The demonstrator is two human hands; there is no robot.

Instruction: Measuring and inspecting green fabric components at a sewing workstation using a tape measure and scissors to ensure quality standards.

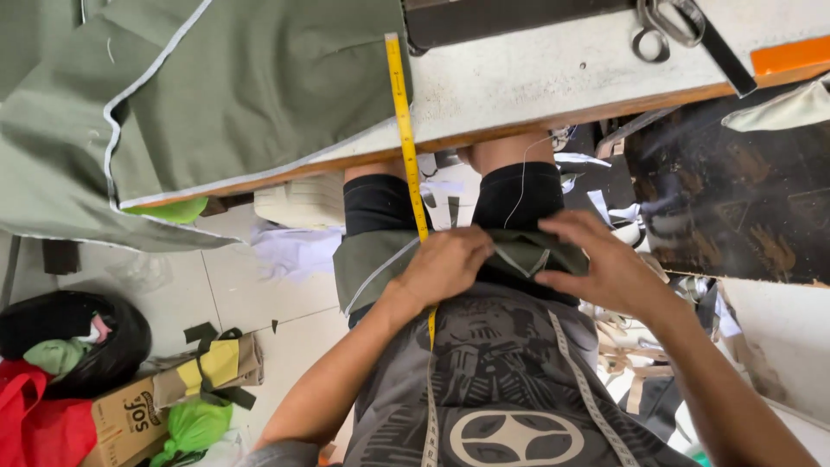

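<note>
While pinching down on the small olive fabric piece point(519, 255) in the lap, left hand point(445, 268) pressed flat-fisted on its left part, fingers curled together over the cloth; right hand point(596, 264) clamped on the folded right edge, thumb beneath. Probably light, soft and limp, so best gripped at the seamed fold. Yellow measuring tape point(405, 130) running from under the left hand up to the table point(553, 82), beside a larger green garment point(216, 95); scissors point(670, 26) well apart.

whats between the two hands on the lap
In the head view, a folded piece of olive-green cloth with pale edging spans the gap between the left hand and the right hand; both hands pinch it. The yellow tape measure passes beside the left hand.
</note>
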